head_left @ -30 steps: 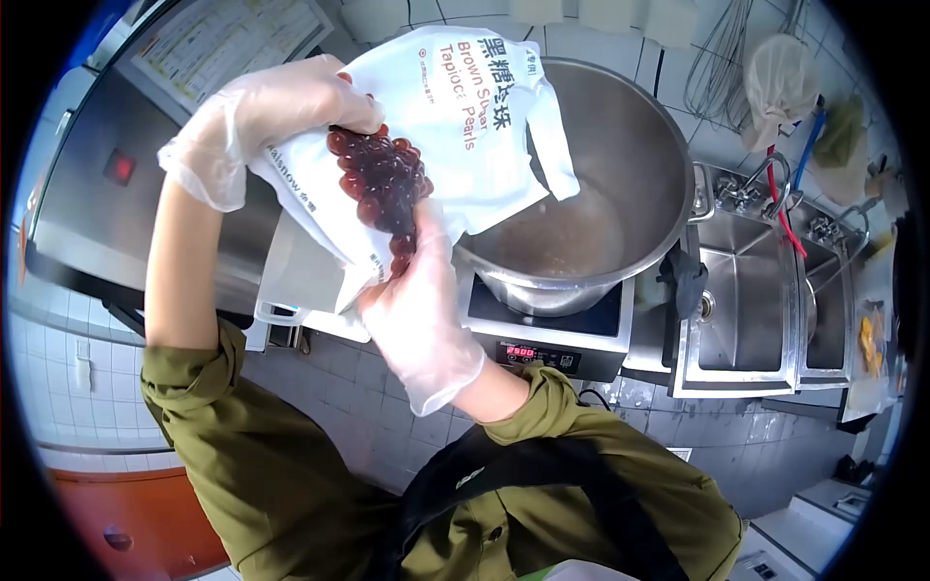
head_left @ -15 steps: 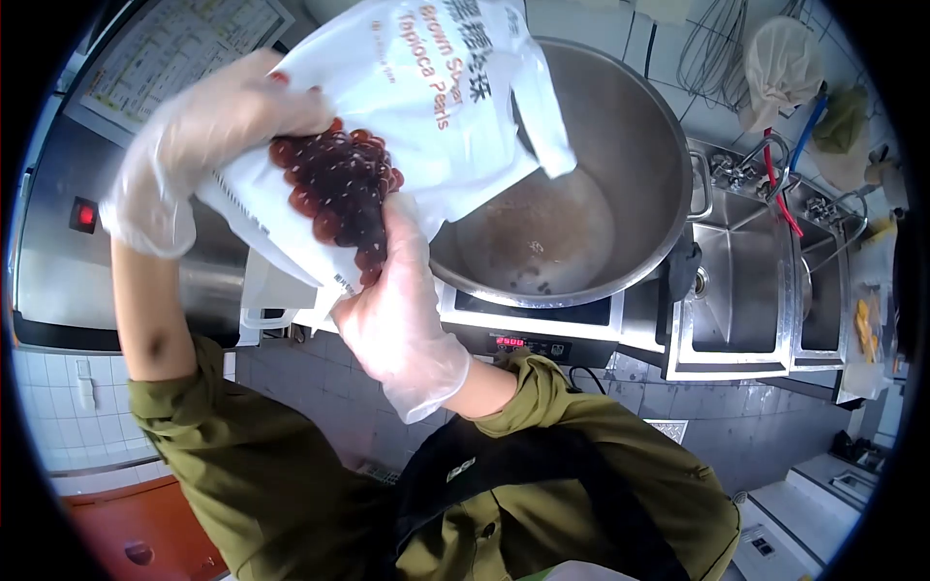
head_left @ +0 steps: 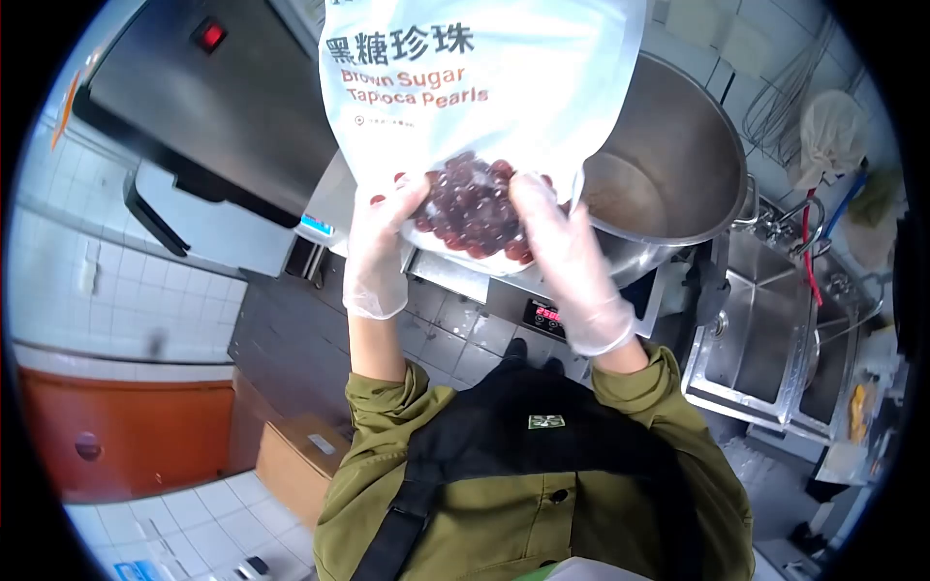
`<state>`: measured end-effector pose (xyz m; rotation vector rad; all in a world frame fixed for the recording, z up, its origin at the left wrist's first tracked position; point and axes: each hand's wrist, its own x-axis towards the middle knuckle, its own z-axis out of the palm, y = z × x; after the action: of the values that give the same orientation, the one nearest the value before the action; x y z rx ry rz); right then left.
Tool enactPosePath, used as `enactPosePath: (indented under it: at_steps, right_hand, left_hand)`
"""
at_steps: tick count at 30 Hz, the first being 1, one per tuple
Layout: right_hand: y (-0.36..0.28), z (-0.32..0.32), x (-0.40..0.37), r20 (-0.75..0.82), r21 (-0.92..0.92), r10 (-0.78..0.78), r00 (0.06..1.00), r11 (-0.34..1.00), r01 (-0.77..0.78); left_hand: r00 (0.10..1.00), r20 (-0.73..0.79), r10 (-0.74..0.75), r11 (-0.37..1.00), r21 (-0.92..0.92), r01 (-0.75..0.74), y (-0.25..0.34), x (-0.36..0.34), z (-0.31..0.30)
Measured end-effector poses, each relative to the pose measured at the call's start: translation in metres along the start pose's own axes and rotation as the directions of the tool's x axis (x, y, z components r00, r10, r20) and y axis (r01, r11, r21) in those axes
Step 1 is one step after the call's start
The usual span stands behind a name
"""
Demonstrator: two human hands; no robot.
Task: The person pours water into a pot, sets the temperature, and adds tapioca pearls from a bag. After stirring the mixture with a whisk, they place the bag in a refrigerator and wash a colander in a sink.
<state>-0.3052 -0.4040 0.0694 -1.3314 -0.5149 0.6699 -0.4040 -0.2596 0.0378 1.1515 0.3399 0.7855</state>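
Bag (head_left: pixel 465 87) (soft, floppy, likely slippery) held high beside pot (head_left: pixel 678 165), bottom corners best for gripping, clamped in fingers of left hand (head_left: pixel 380 242) and right hand (head_left: pixel 567 266).

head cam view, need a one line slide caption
Gloved left hand and right hand grip the lower edge of a tapioca pearl bag beside a steel pot.
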Motion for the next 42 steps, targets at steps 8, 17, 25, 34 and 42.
enactPosePath:
  at_steps: [8, 17, 25, 34, 42]
  right_hand:
    - [-0.057, -0.015, -0.030, 0.324, -0.151, -0.132, 0.937, 0.970, 0.189]
    - [-0.041, -0.003, -0.064, 0.286, -0.324, -0.207, 0.936, 0.898, 0.298]
    - [0.001, 0.017, -0.063, 0.127, -0.261, -0.156, 0.980, 0.948, 0.185]
    - [-0.006, 0.033, -0.065, 0.003, -0.316, -0.251, 0.968, 0.918, 0.239]
    - [0.042, 0.016, -0.059, 0.123, -0.270, -0.168, 0.978, 0.943, 0.196]
  left_hand:
    - [0.936, 0.336, 0.108, 0.981, -0.190, -0.045, 0.005, -0.050, 0.013]
    - [0.922, 0.377, 0.088, 0.988, -0.152, -0.032, 0.021, -0.059, 0.006]
    - [0.899, 0.434, 0.056, 0.985, 0.124, -0.121, 0.028, -0.043, -0.053]
    - [0.879, 0.448, 0.160, 0.987, -0.102, -0.127, 0.020, -0.037, -0.059]
    - [0.946, 0.300, 0.124, 0.987, 0.064, -0.150, 0.014, -0.029, -0.085]
